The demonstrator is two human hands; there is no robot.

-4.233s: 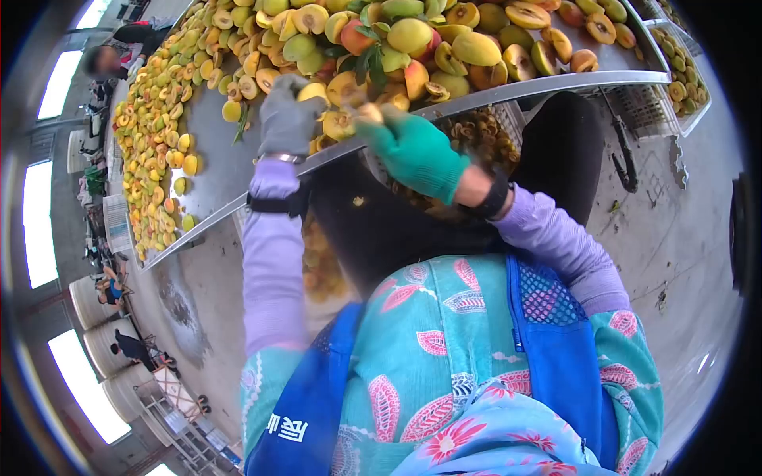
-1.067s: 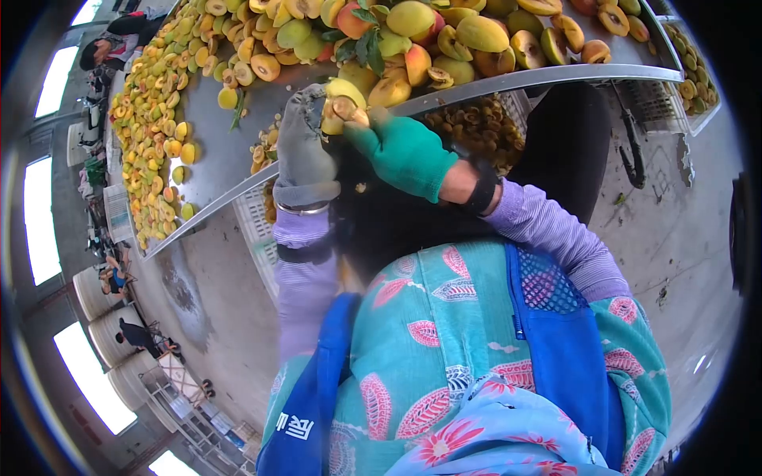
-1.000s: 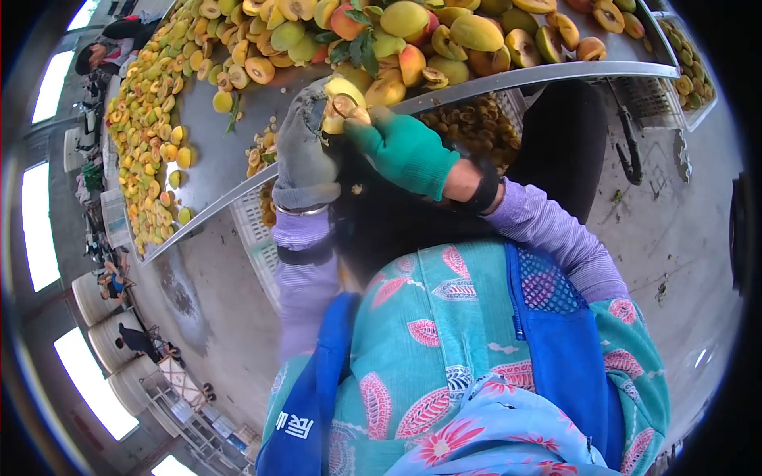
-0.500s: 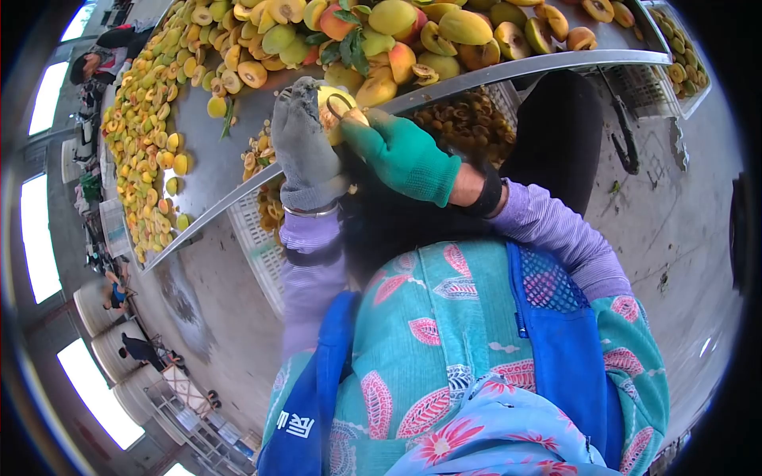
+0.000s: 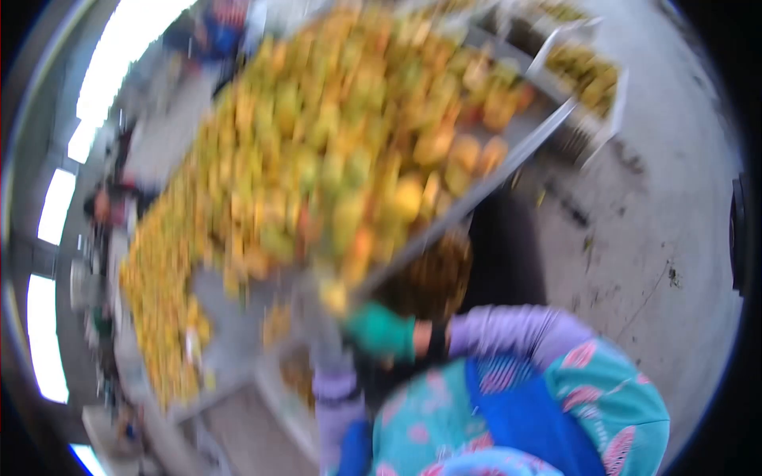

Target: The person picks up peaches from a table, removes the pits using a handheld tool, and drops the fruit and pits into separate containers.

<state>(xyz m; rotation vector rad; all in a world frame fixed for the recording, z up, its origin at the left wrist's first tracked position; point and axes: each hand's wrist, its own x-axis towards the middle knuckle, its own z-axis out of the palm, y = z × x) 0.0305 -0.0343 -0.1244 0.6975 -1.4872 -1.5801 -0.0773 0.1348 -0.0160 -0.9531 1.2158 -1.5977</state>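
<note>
Motion smears the whole view. My left hand (image 5: 317, 317), in a grey glove, is blurred at the near edge of the fruit table, around a yellow peach (image 5: 333, 296). Right beside it is my right hand (image 5: 382, 330), in a green glove, closed and close against the fruit. What it grips is lost in the blur. Beyond both hands, a large heap of yellow and orange peaches (image 5: 317, 151), whole and halved, covers much of the metal table (image 5: 238, 337).
The table's raised metal rim (image 5: 476, 194) runs diagonally in front of me. Brown fruit halves (image 5: 436, 274) lie below it. A white crate (image 5: 270, 389) stands at lower left, and another crate of fruit (image 5: 583, 79) at upper right. A blurred person (image 5: 218, 32) is at the far side.
My view has swung up and across the table, so more of the heap shows and my hands appear lower. The hands stay together at the peach. The dark curved tool at my right hand is now blurred out.
</note>
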